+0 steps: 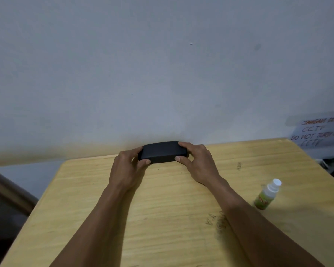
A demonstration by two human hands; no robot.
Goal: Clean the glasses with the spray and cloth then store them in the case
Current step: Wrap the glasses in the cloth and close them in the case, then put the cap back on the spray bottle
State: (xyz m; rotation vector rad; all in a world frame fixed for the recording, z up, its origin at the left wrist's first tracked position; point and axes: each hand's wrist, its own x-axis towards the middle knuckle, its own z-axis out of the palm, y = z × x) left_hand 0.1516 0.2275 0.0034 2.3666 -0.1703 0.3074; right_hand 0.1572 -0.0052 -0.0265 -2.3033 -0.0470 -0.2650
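Observation:
A black glasses case, closed, lies near the far edge of the wooden table. My left hand grips its left end with thumb in front and fingers behind. My right hand grips its right end the same way. A small spray bottle with a white cap and green label stands on the table to the right, apart from both hands. No glasses and no cloth are visible.
A grey wall rises directly behind the table. A paper note with handwriting hangs at the right. A dark chair or seat stands left of the table. Pen marks are scribbled on the tabletop.

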